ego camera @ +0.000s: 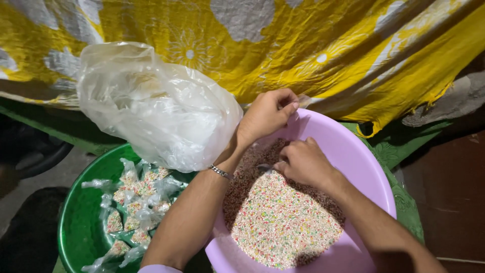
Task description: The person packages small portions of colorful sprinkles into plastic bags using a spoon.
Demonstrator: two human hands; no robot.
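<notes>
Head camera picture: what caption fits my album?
Two hands over a round lilac plastic basin of tiny multicoloured beads.

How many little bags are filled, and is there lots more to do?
A pile of small tied packets already sits in the green bowl; I cannot count them exactly. The right hand is digging into the colourful sprinkles, while the left hand pinches something at the purple basin's rim. Plenty of sprinkles are left.

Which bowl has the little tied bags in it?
The green bowl on the left holds the little tied bags. The purple bowl, under both hands, holds loose colourful sprinkles instead.
</notes>
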